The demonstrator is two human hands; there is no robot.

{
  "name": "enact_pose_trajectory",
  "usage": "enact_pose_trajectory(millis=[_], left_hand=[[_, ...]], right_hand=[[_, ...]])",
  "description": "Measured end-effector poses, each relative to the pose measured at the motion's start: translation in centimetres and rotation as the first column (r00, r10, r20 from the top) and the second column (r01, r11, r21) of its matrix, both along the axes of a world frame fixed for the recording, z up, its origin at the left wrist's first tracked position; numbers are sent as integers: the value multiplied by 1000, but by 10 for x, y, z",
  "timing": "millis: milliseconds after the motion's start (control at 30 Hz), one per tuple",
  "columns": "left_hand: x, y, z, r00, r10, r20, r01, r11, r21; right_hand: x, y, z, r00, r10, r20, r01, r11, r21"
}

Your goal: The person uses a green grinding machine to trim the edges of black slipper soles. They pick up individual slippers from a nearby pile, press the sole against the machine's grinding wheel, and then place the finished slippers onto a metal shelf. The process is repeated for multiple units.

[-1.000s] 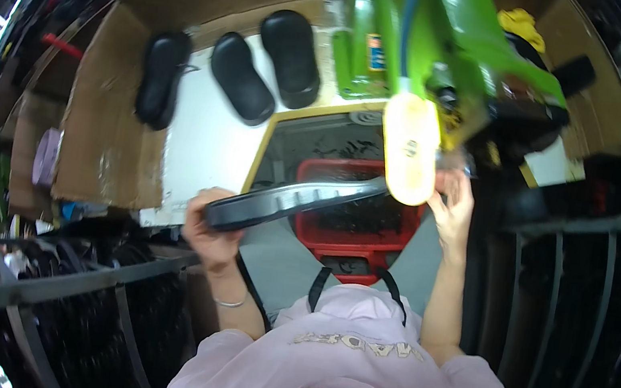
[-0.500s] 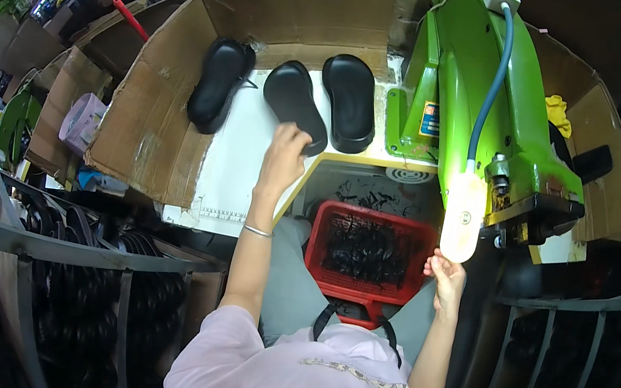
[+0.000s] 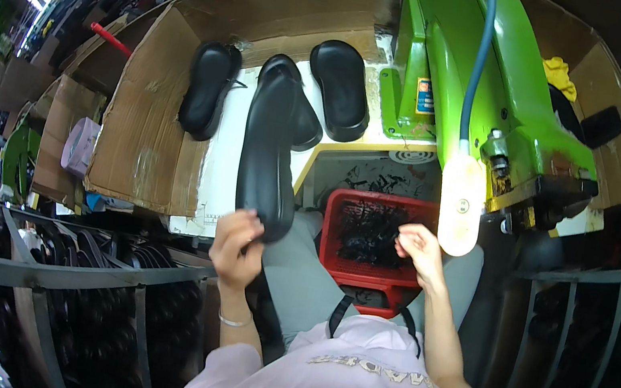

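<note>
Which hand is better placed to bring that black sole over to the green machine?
Left, probably. The left hand already grips the near end of the long black sole, fingers wrapped on it. The right hand is empty over the red basket, beside the green machine.

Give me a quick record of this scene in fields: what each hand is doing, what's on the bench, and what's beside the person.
left hand: grips the near end of a long black sole
right hand: open, over the red crate of black scraps
bench: three more black soles on the white surface, cardboard walls around
machine: green machine with blue hose
left side: metal rack of dark parts
</note>
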State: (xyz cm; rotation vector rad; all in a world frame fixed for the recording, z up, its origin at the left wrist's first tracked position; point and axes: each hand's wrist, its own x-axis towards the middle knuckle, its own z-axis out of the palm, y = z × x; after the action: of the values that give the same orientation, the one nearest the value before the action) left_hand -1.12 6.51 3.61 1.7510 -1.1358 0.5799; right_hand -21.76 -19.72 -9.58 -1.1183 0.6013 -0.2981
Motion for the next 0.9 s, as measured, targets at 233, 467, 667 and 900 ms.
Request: enact_pose_trajectory(millis=[233, 467, 667, 900], left_hand=[[-68, 16, 6, 968, -251, 19, 240, 941, 239], [-75, 32, 24, 919, -369, -138, 390, 904, 176], [-24, 23, 49, 986, -165, 21, 164, 986, 43], [101, -76, -5, 995, 5, 103, -33, 960, 276]], right_hand=[[110, 22, 74, 952, -25, 305, 132, 933, -334], [91, -7, 10, 942, -281, 184, 283, 370, -885], [-5, -15, -33, 948, -280, -152, 51, 603, -796], [-60, 13, -44, 825, -6, -565, -307, 834, -458]])
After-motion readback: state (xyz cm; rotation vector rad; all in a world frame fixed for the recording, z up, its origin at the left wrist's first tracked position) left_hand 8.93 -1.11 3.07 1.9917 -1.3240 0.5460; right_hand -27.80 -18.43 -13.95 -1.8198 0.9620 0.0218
